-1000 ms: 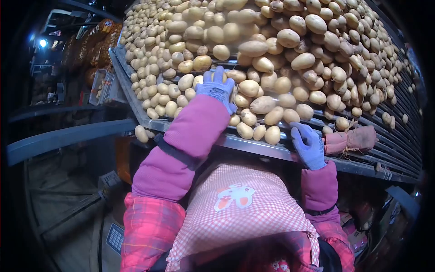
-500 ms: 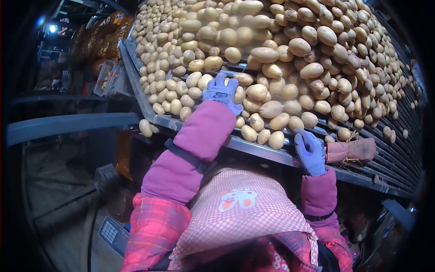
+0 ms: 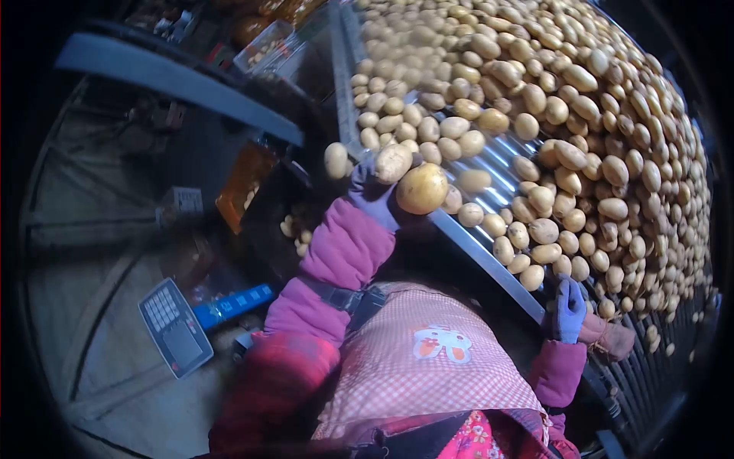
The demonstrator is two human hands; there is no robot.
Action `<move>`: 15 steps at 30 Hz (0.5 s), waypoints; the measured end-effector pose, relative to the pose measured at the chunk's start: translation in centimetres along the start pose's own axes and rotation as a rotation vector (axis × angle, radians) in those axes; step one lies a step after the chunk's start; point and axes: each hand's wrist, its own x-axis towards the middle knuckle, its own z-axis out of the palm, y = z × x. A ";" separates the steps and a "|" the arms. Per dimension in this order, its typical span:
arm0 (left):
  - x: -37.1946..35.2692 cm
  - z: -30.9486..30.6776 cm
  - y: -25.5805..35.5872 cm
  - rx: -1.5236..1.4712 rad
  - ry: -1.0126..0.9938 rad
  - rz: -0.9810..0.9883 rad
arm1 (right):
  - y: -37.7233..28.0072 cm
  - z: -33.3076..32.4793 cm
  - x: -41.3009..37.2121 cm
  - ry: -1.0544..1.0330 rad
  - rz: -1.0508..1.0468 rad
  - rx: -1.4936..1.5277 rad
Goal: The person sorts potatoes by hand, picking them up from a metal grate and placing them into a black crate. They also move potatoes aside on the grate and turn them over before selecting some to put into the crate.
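My left hand (image 3: pixel 373 191), in a light purple glove, is closed around potatoes at the table's left corner. One paler potato (image 3: pixel 394 164) and one larger yellow potato (image 3: pixel 422 189) show at its fingers. My right hand (image 3: pixel 570 310), gloved alike, is at the front edge on the right, fingers pressed together; what they hold, if anything, is hidden. A pinkish rolled cloth bundle (image 3: pixel 612 339) lies just right of it. Many potatoes (image 3: pixel 581 153) are heaped on the slatted metal table beyond both hands.
The metal table rim (image 3: pixel 489 264) runs diagonally in front of me. A lone potato (image 3: pixel 336 161) is at the table's left corner. At the lower left stands a scale with a keypad (image 3: pixel 176 329). An orange crate (image 3: pixel 246 183) and a grey bar (image 3: pixel 180 76) are at the left.
The view has turned toward the left. My left hand has moved from among the potatoes to the table's left corner and has taken hold of potatoes. My right hand stays by the cloth bundle.
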 end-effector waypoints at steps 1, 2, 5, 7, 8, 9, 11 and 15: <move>-1.6 -1.5 0.2 0.249 0.084 0.097 | 0.1 0.0 0.1 -0.020 -0.015 -0.018; -3.3 -2.9 0.5 0.499 0.168 0.187 | 0.2 -0.1 0.2 -0.008 -0.007 -0.029; -9.0 -8.4 1.5 0.946 0.338 0.210 | -0.3 -0.2 0.3 0.010 -0.005 -0.095; -13.7 -13.2 1.0 1.042 0.376 0.083 | 0.2 -0.3 0.3 0.013 -0.015 -0.138; -16.2 -16.0 -0.1 1.083 0.379 0.016 | -0.1 -0.5 0.4 0.011 -0.021 -0.146; -18.7 -18.6 -1.8 1.129 0.366 -0.026 | -0.4 -0.5 0.4 0.007 -0.016 -0.168; -22.4 -22.4 -5.4 1.198 0.330 -0.007 | -0.8 0.0 0.3 0.020 -0.016 -0.162; -21.6 -18.9 -6.4 0.769 0.581 0.004 | -0.6 0.4 0.3 0.059 0.011 -0.159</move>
